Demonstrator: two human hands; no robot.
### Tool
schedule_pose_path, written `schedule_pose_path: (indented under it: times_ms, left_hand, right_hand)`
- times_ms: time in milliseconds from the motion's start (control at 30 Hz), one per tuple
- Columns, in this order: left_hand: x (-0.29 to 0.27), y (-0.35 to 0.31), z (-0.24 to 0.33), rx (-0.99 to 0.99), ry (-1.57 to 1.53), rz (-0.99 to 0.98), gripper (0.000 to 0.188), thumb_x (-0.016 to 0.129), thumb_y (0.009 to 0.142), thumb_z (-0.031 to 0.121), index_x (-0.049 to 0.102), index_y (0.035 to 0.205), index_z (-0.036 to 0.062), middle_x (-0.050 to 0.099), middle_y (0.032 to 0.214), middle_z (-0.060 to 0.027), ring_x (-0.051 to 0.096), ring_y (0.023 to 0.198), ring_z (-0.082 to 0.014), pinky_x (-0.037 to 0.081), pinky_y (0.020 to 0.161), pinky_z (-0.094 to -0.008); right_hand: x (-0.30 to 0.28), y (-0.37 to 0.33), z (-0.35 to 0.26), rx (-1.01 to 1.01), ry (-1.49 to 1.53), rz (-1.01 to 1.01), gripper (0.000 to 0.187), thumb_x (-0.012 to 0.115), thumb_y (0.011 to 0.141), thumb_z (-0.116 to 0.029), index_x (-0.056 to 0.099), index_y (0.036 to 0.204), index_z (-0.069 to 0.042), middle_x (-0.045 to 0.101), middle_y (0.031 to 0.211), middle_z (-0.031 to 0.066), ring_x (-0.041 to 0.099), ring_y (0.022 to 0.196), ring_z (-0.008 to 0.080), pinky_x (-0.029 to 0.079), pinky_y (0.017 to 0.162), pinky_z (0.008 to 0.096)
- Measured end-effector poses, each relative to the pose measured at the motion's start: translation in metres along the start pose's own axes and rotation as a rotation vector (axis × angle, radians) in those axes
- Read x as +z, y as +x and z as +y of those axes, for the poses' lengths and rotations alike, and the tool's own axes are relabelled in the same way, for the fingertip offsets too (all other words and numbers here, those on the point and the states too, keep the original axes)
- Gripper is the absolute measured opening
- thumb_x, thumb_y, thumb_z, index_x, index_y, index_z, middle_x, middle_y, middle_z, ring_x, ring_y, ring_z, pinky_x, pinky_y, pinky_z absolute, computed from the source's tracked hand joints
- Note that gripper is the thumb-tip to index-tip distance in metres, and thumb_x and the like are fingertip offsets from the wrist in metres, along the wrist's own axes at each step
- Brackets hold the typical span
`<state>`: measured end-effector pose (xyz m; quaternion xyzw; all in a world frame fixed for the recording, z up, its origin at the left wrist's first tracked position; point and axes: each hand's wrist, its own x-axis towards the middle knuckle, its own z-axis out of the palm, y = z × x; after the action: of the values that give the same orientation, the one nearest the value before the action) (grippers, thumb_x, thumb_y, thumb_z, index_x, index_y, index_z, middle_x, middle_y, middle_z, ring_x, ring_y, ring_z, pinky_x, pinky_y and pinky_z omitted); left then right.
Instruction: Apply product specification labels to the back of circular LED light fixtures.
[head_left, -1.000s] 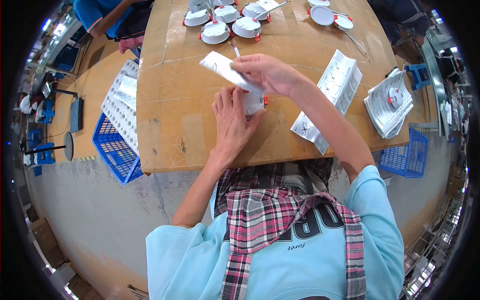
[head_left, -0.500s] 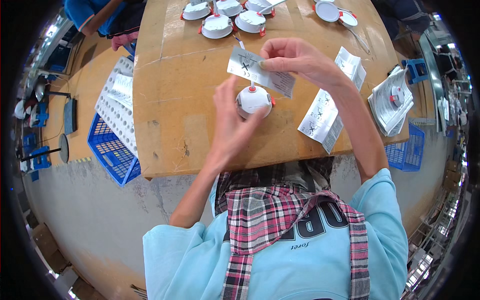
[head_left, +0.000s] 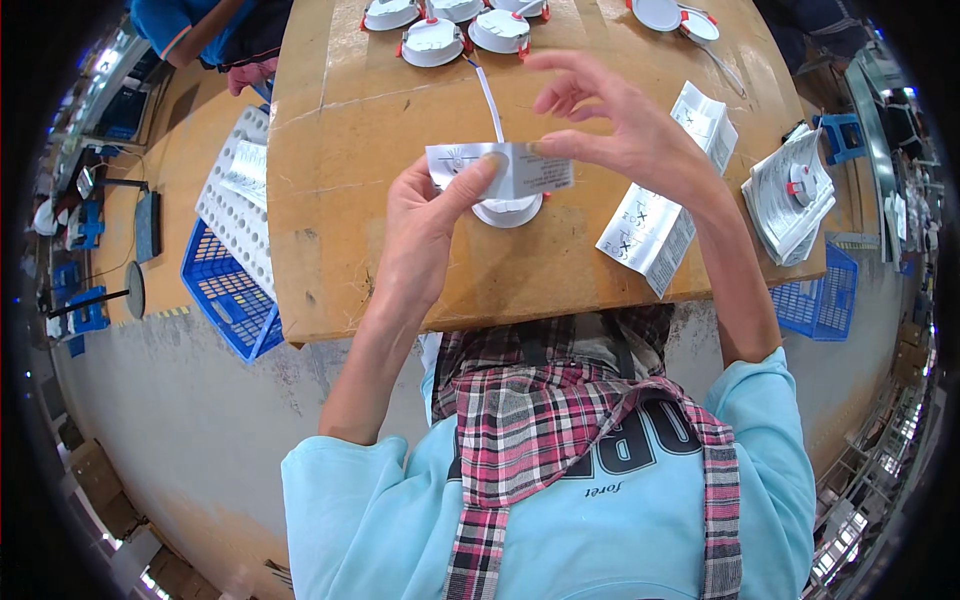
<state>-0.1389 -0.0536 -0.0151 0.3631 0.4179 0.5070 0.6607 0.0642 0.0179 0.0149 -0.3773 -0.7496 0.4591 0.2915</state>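
A: Judging the step in hand how?

B: Looks like placing a label: holding a thin, silvery-white, rectangular printed label [head_left: 537,174] just above a round white lamp housing with a red clip [head_left: 508,213]. (Resting on the brown wooden table [head_left: 330,200], by the way, and largely hidden behind the label.)

A: Held how, on the left?

B: Pinched in the left hand [head_left: 420,225], with thumb flat across the printed face and fingers tucked behind, mostly out of sight.

A: And on the right?

B: Spread wide in the right hand [head_left: 625,135], with thumb apart from forefinger and no pinch visible. Thumb tip at the top edge, towards the right end; impossible to tell touching from just beside.

A: Calling for what next?

B: Probably for steadying that loose right end, squaring up to the housing, then pressing down evenly. Worth minding the slim white cable [head_left: 488,105] behind the label, too. Can't tell about any backing.

A: Any spares within reach?

B: Yes, on a folded silvery label sheet [head_left: 640,238], lying near the right forearm.
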Motion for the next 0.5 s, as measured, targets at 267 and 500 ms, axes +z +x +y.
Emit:
schedule_pose_path:
  times_ms: [267, 500]
  left_hand:
    - [-0.004, 0.019, -0.017, 0.049, 0.011, 0.121, 0.019, 0.067, 0.087, 0.015, 0.065, 0.1, 0.001, 0.068, 0.092, -0.0056, 0.061, 0.087, -0.0101, 0.047, 0.084, -0.0291]
    - [-0.009, 0.05, -0.022, 0.151, 0.105, 0.199, 0.018, 0.071, 0.083, 0.015, 0.067, 0.093, 0.0006, 0.068, 0.085, -0.0049, 0.059, 0.078, -0.008, 0.045, 0.074, -0.0251]
  right_hand:
    - [-0.002, 0.007, 0.019, 0.253, 0.259, -0.095, 0.025, 0.068, 0.084, -0.022, 0.064, 0.096, -0.001, 0.064, 0.083, 0.002, 0.058, 0.075, 0.007, 0.045, 0.068, 0.0231]
    - [-0.005, 0.029, 0.03, 0.235, 0.117, 0.018, 0.023, 0.07, 0.082, -0.02, 0.068, 0.092, 0.0, 0.064, 0.078, 0.0026, 0.056, 0.07, 0.0084, 0.043, 0.062, 0.0234]
